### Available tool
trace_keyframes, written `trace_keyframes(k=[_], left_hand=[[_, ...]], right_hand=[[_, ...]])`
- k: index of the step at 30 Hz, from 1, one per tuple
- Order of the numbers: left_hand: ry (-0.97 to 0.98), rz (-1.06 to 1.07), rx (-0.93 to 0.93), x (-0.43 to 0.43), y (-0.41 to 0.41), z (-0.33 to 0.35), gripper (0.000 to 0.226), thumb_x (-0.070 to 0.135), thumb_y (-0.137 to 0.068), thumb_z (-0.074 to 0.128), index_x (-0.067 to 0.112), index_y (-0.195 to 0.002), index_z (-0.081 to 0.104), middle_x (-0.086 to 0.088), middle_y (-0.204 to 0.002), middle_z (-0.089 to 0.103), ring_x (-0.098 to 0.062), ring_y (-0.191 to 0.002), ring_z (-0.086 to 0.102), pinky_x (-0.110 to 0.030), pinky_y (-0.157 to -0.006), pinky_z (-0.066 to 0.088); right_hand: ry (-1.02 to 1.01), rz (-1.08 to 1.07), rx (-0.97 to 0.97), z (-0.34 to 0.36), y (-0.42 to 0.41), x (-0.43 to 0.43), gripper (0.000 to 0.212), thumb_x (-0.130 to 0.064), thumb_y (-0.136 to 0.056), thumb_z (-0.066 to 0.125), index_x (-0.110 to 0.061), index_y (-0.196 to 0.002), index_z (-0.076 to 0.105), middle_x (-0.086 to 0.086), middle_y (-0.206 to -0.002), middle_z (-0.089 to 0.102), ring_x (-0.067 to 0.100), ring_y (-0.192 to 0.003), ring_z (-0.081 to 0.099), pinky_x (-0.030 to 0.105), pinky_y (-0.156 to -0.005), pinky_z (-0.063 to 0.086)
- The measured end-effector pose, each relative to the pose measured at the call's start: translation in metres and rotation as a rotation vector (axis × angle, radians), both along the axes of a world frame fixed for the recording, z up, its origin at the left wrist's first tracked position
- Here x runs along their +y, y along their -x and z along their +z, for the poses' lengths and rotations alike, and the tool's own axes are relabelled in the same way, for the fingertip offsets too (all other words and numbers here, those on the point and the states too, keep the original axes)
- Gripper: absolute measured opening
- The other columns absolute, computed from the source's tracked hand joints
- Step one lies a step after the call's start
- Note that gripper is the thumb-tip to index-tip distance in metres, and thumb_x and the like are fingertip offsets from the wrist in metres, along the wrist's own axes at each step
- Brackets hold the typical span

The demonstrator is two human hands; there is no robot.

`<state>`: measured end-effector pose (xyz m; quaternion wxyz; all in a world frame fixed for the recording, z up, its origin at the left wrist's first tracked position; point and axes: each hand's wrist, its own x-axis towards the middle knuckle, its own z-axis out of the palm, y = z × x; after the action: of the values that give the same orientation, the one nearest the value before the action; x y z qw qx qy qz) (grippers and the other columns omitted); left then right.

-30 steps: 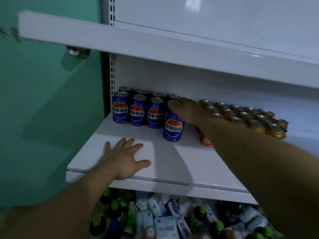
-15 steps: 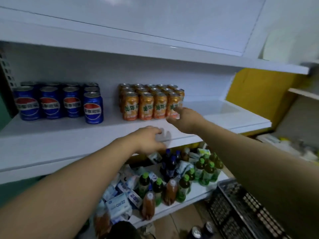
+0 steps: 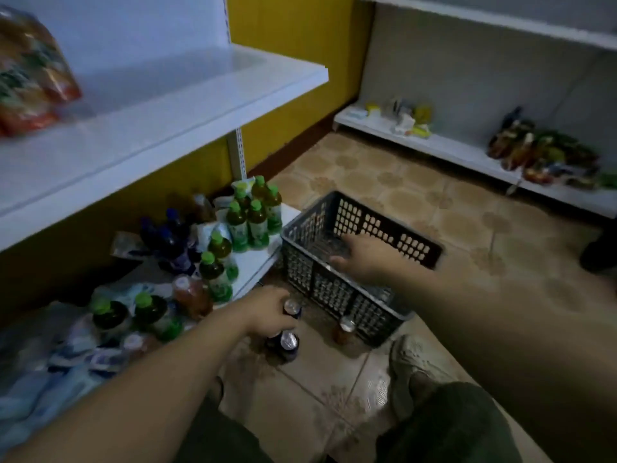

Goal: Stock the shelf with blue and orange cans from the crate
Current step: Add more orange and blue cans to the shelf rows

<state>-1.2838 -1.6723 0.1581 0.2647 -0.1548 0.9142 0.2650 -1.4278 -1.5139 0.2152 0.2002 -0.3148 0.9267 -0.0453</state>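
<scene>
The grey plastic crate [image 3: 337, 289] stands on the tiled floor, and no cans show inside it. My right hand [image 3: 365, 260] reaches over its near wall with fingers spread, holding nothing. Left of the crate, two blue cans stand on the floor. My left hand [image 3: 267, 315] curls around the farther blue can [image 3: 292, 307], which sits between its fingers and thumb. The nearer blue can [image 3: 289, 342] stands just below that hand. An orange can [image 3: 345, 329] stands against the crate's near corner. The white shelf [image 3: 167, 105] runs across the upper left, with blurred orange cans [image 3: 30, 71] at its left end.
The bottom shelf [image 3: 257, 262] on the left holds green-capped bottles [image 3: 253, 218], dark bottles and blue packets. A second low shelf [image 3: 434, 145] with snack packs runs along the right wall. My shoe [image 3: 410, 365] and knees are at the bottom.
My view has dropped from the can shelf to the floor. Both hands left the shelf; the left now holds a blue can on the floor and the right is over the crate.
</scene>
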Motion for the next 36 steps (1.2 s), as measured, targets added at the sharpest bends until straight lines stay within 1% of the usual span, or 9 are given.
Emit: trace_keyframes(k=[2,4,7,10,13,17,24,30,36], left_hand=[[-0.031,0.009,-0.04,0.0,0.015,-0.044,0.036,0.058,-0.072,0.058,0.024,-0.079,0.047,-0.003,-0.092,0.057,-0.027,-0.089,0.057,-0.035,-0.073,0.044],[-0.074,0.034,-0.045,-0.004,0.021,-0.083,0.043,0.058,-0.064,0.061,0.027,-0.094,0.056,0.004,-0.093,0.059,-0.023,-0.091,0.058,-0.032,-0.074,0.047],[-0.15,0.089,-0.09,-0.015,0.028,-0.137,0.063,0.044,-0.066,0.072,0.027,-0.124,0.053,0.006,-0.113,0.059,-0.015,-0.102,0.056,-0.026,-0.08,0.045],[-0.179,0.197,-0.15,-0.038,0.031,-0.213,0.093,0.061,-0.046,0.066,0.03,-0.132,0.05,0.0,-0.131,0.053,-0.02,-0.11,0.059,-0.036,-0.091,0.051],[-0.174,0.246,-0.208,-0.051,0.033,-0.265,0.096,0.066,-0.045,0.065,0.039,-0.135,0.043,0.001,-0.137,0.048,-0.023,-0.119,0.053,-0.039,-0.096,0.048],[-0.177,0.27,-0.231,-0.051,0.047,-0.274,0.087,0.043,-0.067,0.075,0.031,-0.144,0.035,-0.008,-0.14,0.044,-0.03,-0.124,0.048,-0.039,-0.102,0.042],[-0.28,0.365,-0.257,-0.063,0.044,-0.342,0.092,0.051,-0.056,0.069,0.031,-0.14,0.04,-0.003,-0.136,0.052,-0.023,-0.124,0.05,-0.04,-0.102,0.043],[-0.317,0.399,-0.25,-0.074,0.04,-0.361,0.083,0.042,-0.063,0.074,0.035,-0.138,0.04,-0.002,-0.139,0.049,-0.022,-0.125,0.049,-0.04,-0.103,0.043],[-0.449,0.465,-0.174,-0.067,0.046,-0.311,0.086,0.038,-0.056,0.077,0.029,-0.136,0.045,0.004,-0.13,0.055,-0.017,-0.117,0.056,-0.038,-0.099,0.047]], right_hand=[[-0.053,-0.057,-0.076,-0.041,0.015,0.016,0.072,-0.059,-0.095,0.043,-0.015,-0.15,0.027,0.011,-0.151,0.037,0.03,-0.132,0.042,0.039,-0.104,0.04],[-0.096,-0.098,-0.135,-0.08,0.027,0.024,0.072,-0.059,-0.095,0.043,-0.016,-0.15,0.026,0.012,-0.151,0.035,0.031,-0.132,0.042,0.04,-0.104,0.04],[-0.147,-0.111,-0.221,-0.139,0.04,0.021,0.067,-0.057,-0.095,0.044,-0.015,-0.146,0.032,0.013,-0.145,0.042,0.031,-0.125,0.047,0.039,-0.098,0.043],[-0.181,-0.083,-0.307,-0.198,0.044,0.003,0.065,-0.057,-0.094,0.046,-0.015,-0.143,0.037,0.014,-0.138,0.048,0.031,-0.117,0.052,0.036,-0.088,0.044],[-0.211,-0.043,-0.376,-0.254,0.042,-0.025,0.068,-0.056,-0.092,0.05,-0.017,-0.146,0.035,0.013,-0.141,0.048,0.03,-0.122,0.05,0.036,-0.094,0.044],[-0.231,0.012,-0.481,-0.311,0.04,-0.062,0.074,-0.049,-0.092,0.055,-0.014,-0.151,0.026,0.012,-0.152,0.036,0.029,-0.136,0.039,0.033,-0.107,0.035],[-0.274,0.039,-0.602,-0.41,0.013,-0.095,0.077,-0.038,-0.08,0.073,-0.017,-0.142,0.032,0.011,-0.136,0.043,0.032,-0.119,0.05,0.04,-0.101,0.043],[-0.22,0.029,-0.481,-0.433,0.005,-0.1,0.059,-0.046,-0.084,0.064,-0.018,-0.128,0.037,0.009,-0.121,0.056,0.03,-0.106,0.057,0.037,-0.083,0.045],[0.028,-0.179,-0.507,-0.356,0.009,-0.081,0.057,-0.046,-0.08,0.065,-0.019,-0.126,0.045,0.011,-0.12,0.061,0.033,-0.107,0.058,0.031,-0.074,0.038]])
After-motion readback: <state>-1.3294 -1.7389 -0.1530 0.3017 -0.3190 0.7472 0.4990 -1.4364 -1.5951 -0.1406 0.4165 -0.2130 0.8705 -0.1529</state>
